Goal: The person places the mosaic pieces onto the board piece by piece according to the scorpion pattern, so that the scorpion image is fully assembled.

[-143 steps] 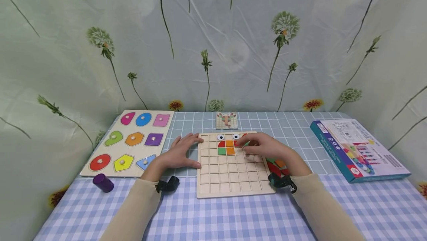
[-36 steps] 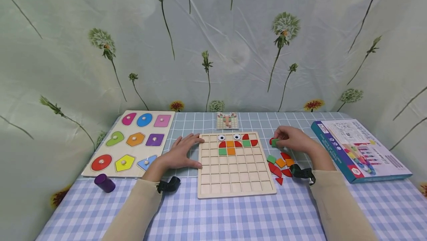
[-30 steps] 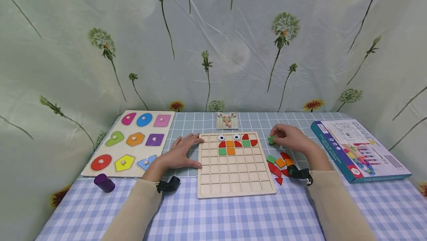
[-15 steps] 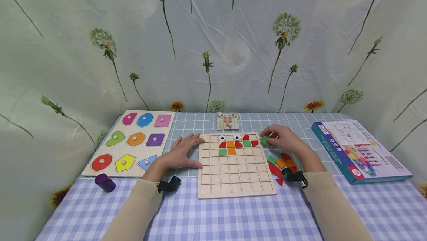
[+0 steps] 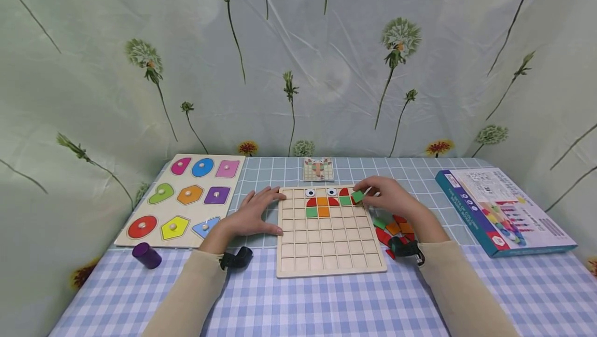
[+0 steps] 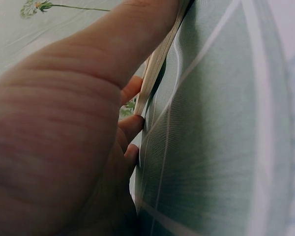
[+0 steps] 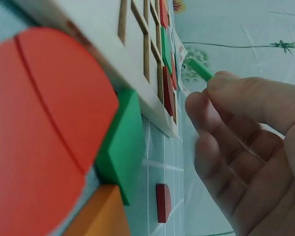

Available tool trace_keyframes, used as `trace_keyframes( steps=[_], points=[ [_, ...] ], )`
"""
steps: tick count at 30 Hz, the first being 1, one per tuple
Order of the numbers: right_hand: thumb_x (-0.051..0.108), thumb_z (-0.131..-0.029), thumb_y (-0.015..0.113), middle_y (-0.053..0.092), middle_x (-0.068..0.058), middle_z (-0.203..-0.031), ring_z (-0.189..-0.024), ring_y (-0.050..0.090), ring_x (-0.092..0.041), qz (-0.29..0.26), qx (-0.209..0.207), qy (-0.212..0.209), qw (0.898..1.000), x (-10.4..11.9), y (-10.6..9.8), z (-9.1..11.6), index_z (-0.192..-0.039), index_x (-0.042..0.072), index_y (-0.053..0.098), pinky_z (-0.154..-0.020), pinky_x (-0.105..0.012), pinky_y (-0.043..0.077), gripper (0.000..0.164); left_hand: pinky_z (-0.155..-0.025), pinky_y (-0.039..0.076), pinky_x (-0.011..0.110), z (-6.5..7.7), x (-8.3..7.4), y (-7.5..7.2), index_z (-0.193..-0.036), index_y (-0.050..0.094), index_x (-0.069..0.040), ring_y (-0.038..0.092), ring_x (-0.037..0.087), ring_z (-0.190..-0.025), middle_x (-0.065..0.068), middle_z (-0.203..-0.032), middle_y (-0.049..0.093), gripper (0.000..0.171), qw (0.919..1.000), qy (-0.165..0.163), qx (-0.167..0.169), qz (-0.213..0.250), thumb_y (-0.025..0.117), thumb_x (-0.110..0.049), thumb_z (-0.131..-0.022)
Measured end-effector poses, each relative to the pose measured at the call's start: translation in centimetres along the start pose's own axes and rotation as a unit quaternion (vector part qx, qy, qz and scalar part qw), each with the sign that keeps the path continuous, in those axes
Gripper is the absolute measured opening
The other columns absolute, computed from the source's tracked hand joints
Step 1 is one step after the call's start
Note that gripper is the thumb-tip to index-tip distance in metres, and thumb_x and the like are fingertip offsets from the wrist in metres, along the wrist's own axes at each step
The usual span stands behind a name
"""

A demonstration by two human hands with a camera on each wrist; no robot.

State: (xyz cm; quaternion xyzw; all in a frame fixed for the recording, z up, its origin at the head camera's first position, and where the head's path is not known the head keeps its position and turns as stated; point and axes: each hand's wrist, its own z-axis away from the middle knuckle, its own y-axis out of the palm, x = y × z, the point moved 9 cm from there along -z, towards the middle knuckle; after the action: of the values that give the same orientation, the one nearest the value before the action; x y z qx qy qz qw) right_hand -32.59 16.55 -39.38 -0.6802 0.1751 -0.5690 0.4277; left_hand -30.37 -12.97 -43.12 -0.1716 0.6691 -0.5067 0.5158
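A wooden grid board [image 5: 326, 254] lies in the middle of the table, with red, orange and green tiles and two eye tiles set in its upper rows. My left hand [image 5: 252, 215] is spread along the board's left edge; in the left wrist view its thumb [image 6: 132, 29] and fingertips touch that edge. Between thumb and fingers, my right hand [image 5: 389, 197] pinches a green square tile [image 5: 357, 196] above the board's upper right corner. The right wrist view shows this tile tilted and raised clear of the board, over a red tile [image 7: 168, 91].
Loose red, orange and green tiles [image 5: 393, 228] lie right of the board, partly behind my right wrist. A small pattern card [image 5: 318, 169] is beyond the board. At left are a shape puzzle board [image 5: 179, 212] and a purple cylinder [image 5: 146, 255]; a flat box [image 5: 503, 210] lies at right.
Earlier my right hand was at the board, then picked up a green square tile beyond the pile. It has carried the tile left over the board's corner. My left hand has stayed put.
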Motion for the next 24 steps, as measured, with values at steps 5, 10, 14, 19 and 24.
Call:
trace_keyframes(
  steps=[5,10,14,19,24],
  points=[
    [0.007,-0.091,0.07,0.07,-0.008,-0.108,-0.091,0.063,-0.019,0.013,0.005,-0.031,0.999,1.0,0.4,0.0,-0.119,0.01,0.07,-0.08,-0.033,0.055,0.028,-0.123,0.001,0.065,0.0,0.0,0.0,-0.146,0.046,-0.023,0.012,0.035,-0.157,0.008,-0.167,0.024,0.086,1.0,0.001,-0.001,0.001,0.083,-0.054,-0.075],
    [0.01,-0.091,0.071,0.07,-0.006,-0.109,-0.088,0.062,-0.016,0.007,0.027,-0.04,0.999,1.7,1.4,-0.1,-0.116,0.012,0.07,-0.077,-0.029,0.054,0.025,-0.123,0.001,0.065,-0.1,0.0,0.0,-0.146,0.046,-0.023,0.012,0.035,-0.157,0.008,-0.167,0.025,0.086,1.0,0.002,-0.003,0.002,0.083,-0.054,-0.075],
    [0.012,-0.09,0.073,0.07,-0.004,-0.112,-0.09,0.062,-0.016,-0.014,0.054,-0.037,0.998,2.2,2.3,0.0,-0.114,0.015,0.071,-0.08,-0.03,0.054,0.024,-0.123,0.001,0.065,-0.1,0.1,0.0,-0.146,0.046,-0.023,0.012,0.034,-0.157,0.007,-0.167,0.025,0.086,1.0,0.0,-0.003,0.004,0.083,-0.054,-0.075],
    [0.012,-0.089,0.075,0.07,-0.001,-0.104,-0.084,0.059,-0.015,-0.019,0.064,-0.038,0.997,2.7,3.0,0.0,-0.113,0.017,0.071,-0.076,-0.029,0.052,0.024,-0.123,0.001,0.065,-0.1,0.2,0.1,-0.145,0.046,-0.023,0.012,0.035,-0.157,0.008,-0.167,0.025,0.086,1.0,0.003,-0.003,0.007,0.083,-0.054,-0.074],
    [0.011,-0.088,0.075,0.064,-0.001,-0.089,-0.075,0.052,-0.016,-0.033,0.061,-0.034,0.997,2.9,3.6,-0.3,-0.11,0.013,0.071,-0.069,-0.029,0.046,0.022,-0.123,0.001,0.064,-0.2,0.4,0.1,-0.145,0.045,-0.024,0.012,0.034,-0.157,0.008,-0.167,0.025,0.086,1.0,0.002,-0.002,-0.001,0.083,-0.055,-0.074]
  ],
)
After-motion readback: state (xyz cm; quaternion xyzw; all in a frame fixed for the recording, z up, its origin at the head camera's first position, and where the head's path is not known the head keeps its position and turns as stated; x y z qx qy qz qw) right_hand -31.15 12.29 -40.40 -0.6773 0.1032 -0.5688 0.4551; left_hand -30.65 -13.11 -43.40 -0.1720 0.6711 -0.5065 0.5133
